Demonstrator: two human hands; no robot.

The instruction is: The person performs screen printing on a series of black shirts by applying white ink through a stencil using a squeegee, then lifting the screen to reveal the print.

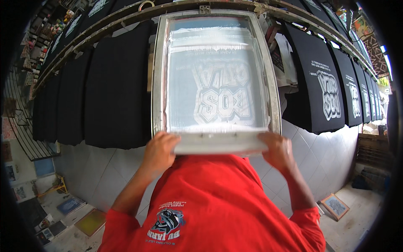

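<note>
A screen-printing frame point(273, 90) lies lengthwise before me, its pale mesh point(180, 92) showing large block lettering and smears of white ink point(210, 48) toward the far end. Across its near end runs a wide, pale squeegee point(220, 143), slightly blurred. My left hand point(159, 152) is closed round the squeegee's left end. At the other end, my right hand point(277, 151) grips it the same way. A ridge of white ink sits on the mesh just beyond the squeegee. What lies beneath the frame is hidden.
Plain black shirts point(117, 84) hang over boards to the left. Black shirts with white prints point(317, 80) line the right. Behind the frame runs a long rail point(113, 26) with a roll of tape point(146, 5). Framed screens point(336, 206) rest on the floor at both sides.
</note>
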